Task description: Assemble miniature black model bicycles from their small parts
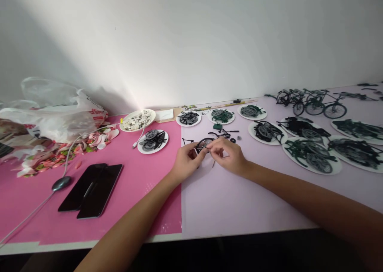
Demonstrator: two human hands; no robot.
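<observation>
In front of me, a small model bicycle wheel [204, 142] with a black rim and thin spokes is held up between both hands. My left hand [186, 161] is closed, with thumb and fingers pinching its lower left edge. My right hand [229, 155] is closed too, its fingertips on the wheel's right side; any smaller part between them is hidden. A thin dark rod [213, 164] shows just below the right fingers. Beyond the hands lie black handlebar and frame pieces [223, 135], a green block-shaped part [217, 126] and small round black parts [233, 140].
Plates [311, 154] of green, black and grey bicycle parts stand behind and to the right, near assembled model bicycles [324, 104]. Leftward are a plate of wheels [153, 141], a bowl of white pieces [137, 120], two phones [100, 190], a cable puck [61, 183] and a plastic bag [56, 116].
</observation>
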